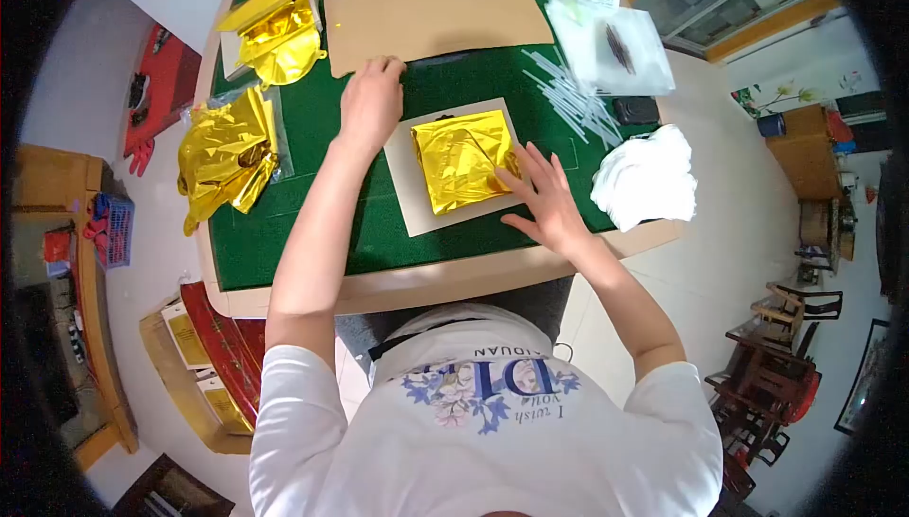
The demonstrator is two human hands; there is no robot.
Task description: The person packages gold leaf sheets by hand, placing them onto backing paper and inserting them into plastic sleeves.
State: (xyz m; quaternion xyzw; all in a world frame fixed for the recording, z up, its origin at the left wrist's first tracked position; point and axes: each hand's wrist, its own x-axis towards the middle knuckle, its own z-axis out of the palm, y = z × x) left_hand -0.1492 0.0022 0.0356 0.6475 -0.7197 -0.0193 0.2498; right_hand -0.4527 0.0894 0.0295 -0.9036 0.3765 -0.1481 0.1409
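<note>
A folded square of shiny gold foil balloon (461, 159) lies on a grey-beige card (417, 219) on the green table top, roughly in front of me. My right hand (547, 203) is open, its spread fingertips touching the foil's right edge. Further forward, my left hand (372, 98) has its fingers curled at the near edge of a large brown cardboard sheet (440, 10) and seems to grip that edge; the fingertips are partly hidden. A dark strip shows under the sheet just right of these fingers.
More gold foil balloons (227, 152) lie along the left and far sides. At the right are thin white sticks (573, 100), clear plastic bags (615, 48), a small black object (635, 111) and a white bundle (646, 178). An open carton (170, 375) stands below on the left.
</note>
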